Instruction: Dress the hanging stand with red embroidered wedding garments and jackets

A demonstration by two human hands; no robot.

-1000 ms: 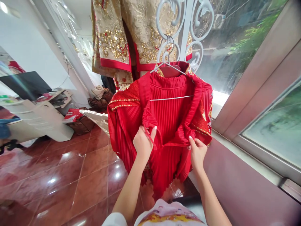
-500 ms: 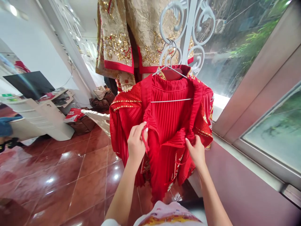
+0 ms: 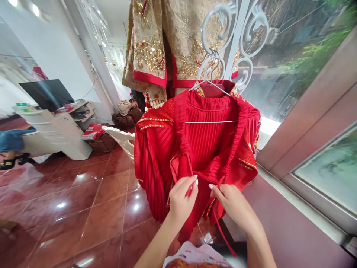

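Apparently I have thin red cord pinched in left hand and right hand, red pleated cloth garment hanging beyond.

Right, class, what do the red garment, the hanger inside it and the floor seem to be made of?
Red garment: probably light woven cloth with a soft sheen, going by its fine pleats and gathers; the fibre can't be told.
Hanger: likely metal wire, being thin and shiny at the top.
Floor: seemingly polished or glazed reddish-brown tile, given its straight joint lines and bright reflections.
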